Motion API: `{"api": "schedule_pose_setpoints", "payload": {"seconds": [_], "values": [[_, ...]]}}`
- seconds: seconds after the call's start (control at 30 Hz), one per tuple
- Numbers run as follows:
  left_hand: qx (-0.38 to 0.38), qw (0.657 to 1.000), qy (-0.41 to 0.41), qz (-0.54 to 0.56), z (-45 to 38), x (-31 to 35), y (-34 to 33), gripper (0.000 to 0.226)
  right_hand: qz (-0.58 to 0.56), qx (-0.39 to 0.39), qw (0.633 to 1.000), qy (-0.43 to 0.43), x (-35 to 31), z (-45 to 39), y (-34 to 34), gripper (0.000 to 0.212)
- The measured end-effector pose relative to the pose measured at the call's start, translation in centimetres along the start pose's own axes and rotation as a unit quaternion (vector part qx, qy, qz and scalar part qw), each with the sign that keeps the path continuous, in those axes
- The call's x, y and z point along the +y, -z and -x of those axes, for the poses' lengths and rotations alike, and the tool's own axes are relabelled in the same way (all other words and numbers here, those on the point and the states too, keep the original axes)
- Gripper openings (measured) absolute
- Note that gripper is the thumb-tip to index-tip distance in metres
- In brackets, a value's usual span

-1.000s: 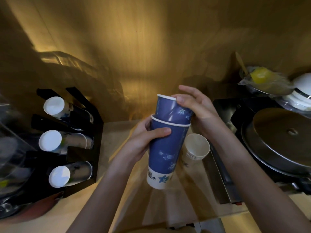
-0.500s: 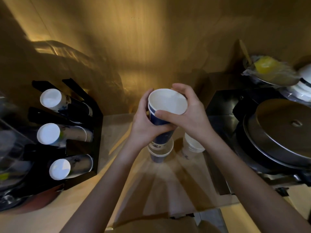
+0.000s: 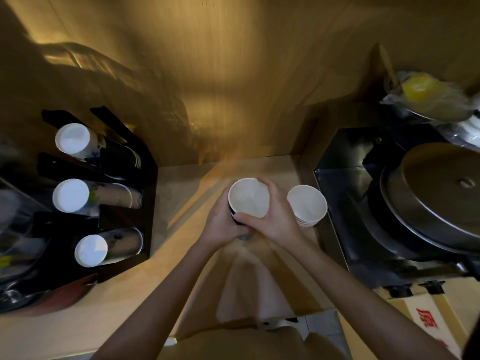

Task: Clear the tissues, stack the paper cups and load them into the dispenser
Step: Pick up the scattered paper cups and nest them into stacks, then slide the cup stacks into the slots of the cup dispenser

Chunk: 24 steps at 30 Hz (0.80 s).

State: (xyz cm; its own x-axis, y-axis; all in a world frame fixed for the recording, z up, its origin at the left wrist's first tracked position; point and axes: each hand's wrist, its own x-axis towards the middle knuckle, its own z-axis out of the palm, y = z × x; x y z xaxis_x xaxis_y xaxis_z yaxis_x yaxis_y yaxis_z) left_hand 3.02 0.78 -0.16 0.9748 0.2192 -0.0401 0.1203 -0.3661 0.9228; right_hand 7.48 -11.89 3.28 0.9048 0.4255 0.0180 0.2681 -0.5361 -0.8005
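A stack of blue paper cups [image 3: 248, 201] stands upright near the middle of the wooden counter, its white mouth facing me. My left hand [image 3: 222, 223] wraps its left side and my right hand [image 3: 272, 216] wraps its right side and rim. A second stack of white paper cups [image 3: 307, 206] stands just to the right, touching nothing I hold. A black cup dispenser [image 3: 124, 178] sits at the left with three rows of cups lying on their sides, white bottoms toward me. No tissues are visible.
A black appliance with a large round metal lid [image 3: 439, 193] fills the right side. Behind it lies a plastic-wrapped bowl with something yellow [image 3: 423, 94]. A cardboard box with red print [image 3: 426, 318] sits at the lower right. A wooden wall [image 3: 233, 74] backs the counter.
The blue stack was held tilted in the air, then turned upright and lowered toward the counter beside the white stack. Both hands stayed on it.
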Motion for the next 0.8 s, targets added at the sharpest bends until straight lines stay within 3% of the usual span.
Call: {"api": "schedule_pose_setpoints", "payload": {"seconds": [0.17,0.3,0.37,0.43,0.53,0.67,0.73,0.8], "values": [[-0.016,0.999,0.027,-0.006,0.6,-1.3,-0.2,0.09,0.015,0.006,1.0,0.005,1.3,1.0,-2.0,0.091],[-0.023,0.996,0.083,-0.029,0.6,-1.3,0.0,0.129,0.018,0.002,1.0,0.005,2.1,0.9,-2.6,0.095],[-0.021,0.995,0.088,-0.044,0.5,-1.3,0.0,0.136,0.015,-0.014,1.0,0.011,2.3,0.8,-2.6,0.094],[-0.017,0.995,0.088,-0.053,0.6,-0.8,0.2,0.134,-0.001,-0.032,0.999,0.01,2.3,0.4,-2.2,0.09],[-0.009,0.994,0.072,-0.083,0.6,0.3,0.8,0.121,-0.116,-0.038,0.992,-0.042,2.1,-0.4,-1.4,0.068],[0.018,0.99,0.055,-0.125,0.0,2.1,3.2,0.113,-0.301,0.018,0.938,-0.171,1.7,-2.4,-0.9,0.023],[0.054,0.989,0.046,-0.127,-0.2,3.5,4.8,0.107,-0.368,0.005,0.894,-0.254,1.4,-3.3,-1.3,0.018],[0.097,0.986,0.014,-0.138,-0.1,4.9,6.1,0.103,-0.406,-0.086,0.847,-0.333,0.5,-3.6,-1.7,0.029]]}}
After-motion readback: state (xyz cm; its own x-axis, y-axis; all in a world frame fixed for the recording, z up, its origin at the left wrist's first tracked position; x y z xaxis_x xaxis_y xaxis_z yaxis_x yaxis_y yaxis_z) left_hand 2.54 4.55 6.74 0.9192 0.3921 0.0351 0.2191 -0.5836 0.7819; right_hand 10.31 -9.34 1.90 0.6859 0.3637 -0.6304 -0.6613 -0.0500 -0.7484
